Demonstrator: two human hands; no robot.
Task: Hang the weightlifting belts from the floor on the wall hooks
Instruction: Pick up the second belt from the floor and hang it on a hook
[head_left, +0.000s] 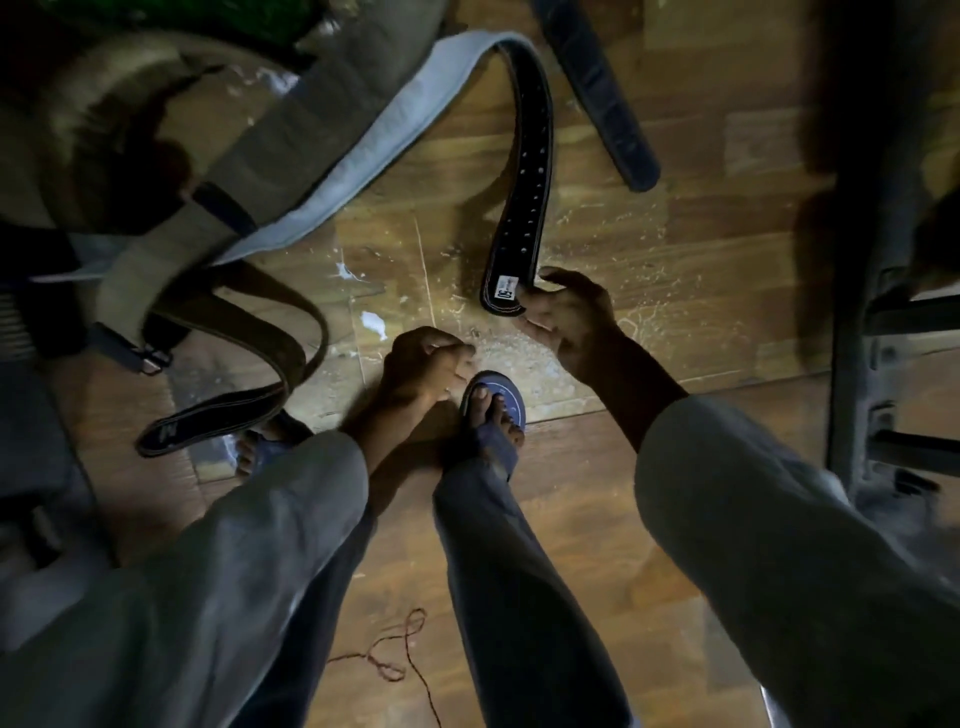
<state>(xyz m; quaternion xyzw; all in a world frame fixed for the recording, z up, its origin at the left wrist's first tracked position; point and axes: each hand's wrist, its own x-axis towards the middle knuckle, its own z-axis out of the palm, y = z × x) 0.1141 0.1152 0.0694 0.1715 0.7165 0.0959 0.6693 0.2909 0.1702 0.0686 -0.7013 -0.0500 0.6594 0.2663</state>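
A person bends over a wood-look floor (597, 519), grey sleeves and one sandalled foot (493, 410) nearest the lens. Left hand (423, 364) hangs just above that foot w/ fingers loosely curled, holding nothing. Right hand (566, 312) pinches the tail end of a black belt (524, 171), thumb over the top edge, fingers curled under, right beside the white size label (506, 292). From there the strap runs away across the floor, holes showing, & bends into its wide grey-lined back section. To the left lies a brown belt (244, 364) in an S-curve, buckle hardware near its far end. Farther off, another dark strap (597, 88) and more belts piled upper left, blurred.

Judged by the way it holds its curve, the black belt is stiff, thick & fairly heavy; grip at the tail looks secure, but the wide section will prob. swing when lifted. Buckle end may suit a hook better; no hooks in view.
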